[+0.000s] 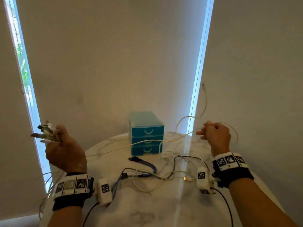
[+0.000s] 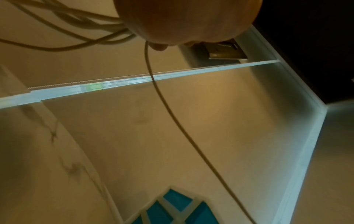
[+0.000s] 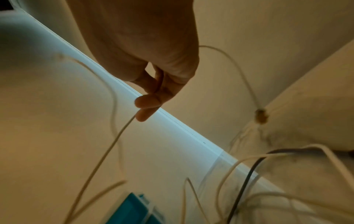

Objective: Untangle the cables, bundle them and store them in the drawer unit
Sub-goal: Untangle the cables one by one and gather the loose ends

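My left hand (image 1: 60,145) is raised at the left and grips a bunch of white cable ends (image 1: 46,133), plugs sticking up out of the fist. Their cords hang below my wrist, seen as white cables (image 2: 80,34) in the left wrist view. My right hand (image 1: 214,136) is raised at the right and pinches one thin white cable (image 1: 178,138), also seen as a white cable (image 3: 107,153). It runs from hand to hand in front of the teal drawer unit (image 1: 146,133), whose three drawers are shut. Its loose end (image 1: 203,85) whips upward.
On the white marble table (image 1: 147,210) lie more tangled cables: a blue cable (image 1: 147,163), a dark cable (image 1: 185,157) and thin white ones (image 1: 144,182). Roller blinds with bright window gaps stand behind. The drawer unit (image 3: 132,210) sits at the table's far edge.
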